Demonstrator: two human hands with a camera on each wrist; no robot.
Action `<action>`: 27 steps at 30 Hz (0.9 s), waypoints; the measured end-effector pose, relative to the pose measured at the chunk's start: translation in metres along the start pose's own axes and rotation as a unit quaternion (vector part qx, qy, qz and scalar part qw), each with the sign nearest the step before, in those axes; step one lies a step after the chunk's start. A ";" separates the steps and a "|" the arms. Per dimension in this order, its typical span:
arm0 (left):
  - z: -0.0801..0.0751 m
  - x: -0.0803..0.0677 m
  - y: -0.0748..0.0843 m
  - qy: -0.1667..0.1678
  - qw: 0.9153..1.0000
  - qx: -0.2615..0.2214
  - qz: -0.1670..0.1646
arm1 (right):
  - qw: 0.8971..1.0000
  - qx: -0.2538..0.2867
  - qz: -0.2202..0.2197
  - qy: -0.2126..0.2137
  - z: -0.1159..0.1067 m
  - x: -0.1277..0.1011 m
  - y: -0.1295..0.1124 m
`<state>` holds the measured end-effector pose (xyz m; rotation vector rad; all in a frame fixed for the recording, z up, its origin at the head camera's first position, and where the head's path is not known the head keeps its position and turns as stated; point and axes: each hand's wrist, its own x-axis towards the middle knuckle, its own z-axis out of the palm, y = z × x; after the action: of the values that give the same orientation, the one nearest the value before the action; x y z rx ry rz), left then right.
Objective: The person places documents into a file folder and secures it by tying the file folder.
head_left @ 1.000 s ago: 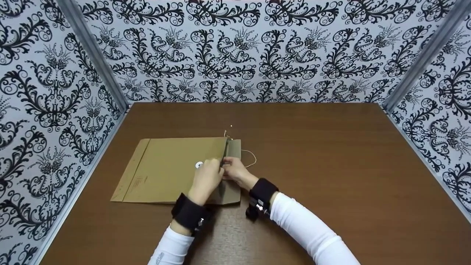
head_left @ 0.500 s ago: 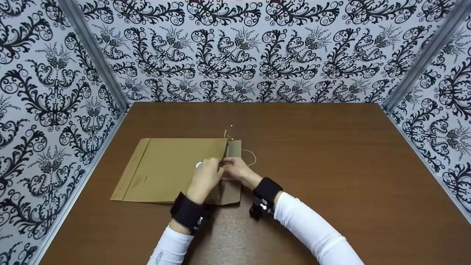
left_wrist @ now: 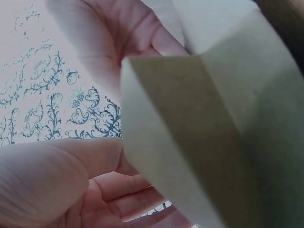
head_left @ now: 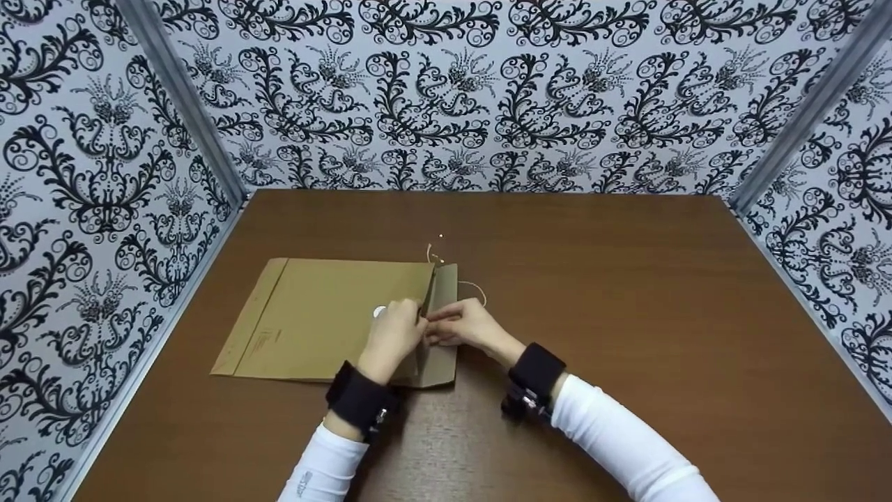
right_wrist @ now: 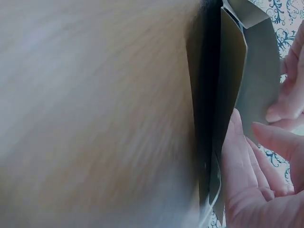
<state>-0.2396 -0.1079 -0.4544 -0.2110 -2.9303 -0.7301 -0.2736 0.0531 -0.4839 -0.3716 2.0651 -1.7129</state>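
Observation:
A brown paper envelope (head_left: 334, 307) lies flat on the table, its opening to the right. A white round button (head_left: 379, 311) shows beside my left hand (head_left: 395, 331), which pinches the edge of the upper side between thumb and fingers. In the left wrist view, the folded paper (left_wrist: 190, 118) stands up from that grip. My right hand (head_left: 474, 324) reaches in from the right, its fingertips at the opening. The right wrist view shows its fingers (right_wrist: 237, 161) nearly straight against the paper, the thumb held apart. What lies inside the envelope is hidden.
A thin light string (head_left: 477, 287) loops out past the right edge of the envelope, and another string end (head_left: 430, 252) sticks up at the top. The brown table (head_left: 613, 293) meets patterned walls (head_left: 488, 90) at the back and sides.
My right hand has drawn back slightly to the right, its wrist and forearm shifting the same way. The left hand has kept its place on the envelope, which has barely moved.

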 end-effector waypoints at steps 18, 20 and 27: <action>0.010 -0.004 0.001 0.023 0.999 0.023 0.020 | 0.998 -0.051 -0.007 0.039 -0.028 -0.021 0.002; 0.011 -0.005 0.001 0.023 0.999 0.025 0.022 | 0.997 -0.074 -0.009 0.038 -0.026 -0.023 0.002; 0.014 -0.004 0.001 0.019 0.999 0.027 0.024 | 0.986 -0.163 -0.019 0.029 -0.013 -0.026 -0.001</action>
<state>-0.2365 -0.1009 -0.4671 -0.2569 -2.8935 -0.6406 -0.2576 0.0765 -0.4769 -0.4666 2.4006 -1.4179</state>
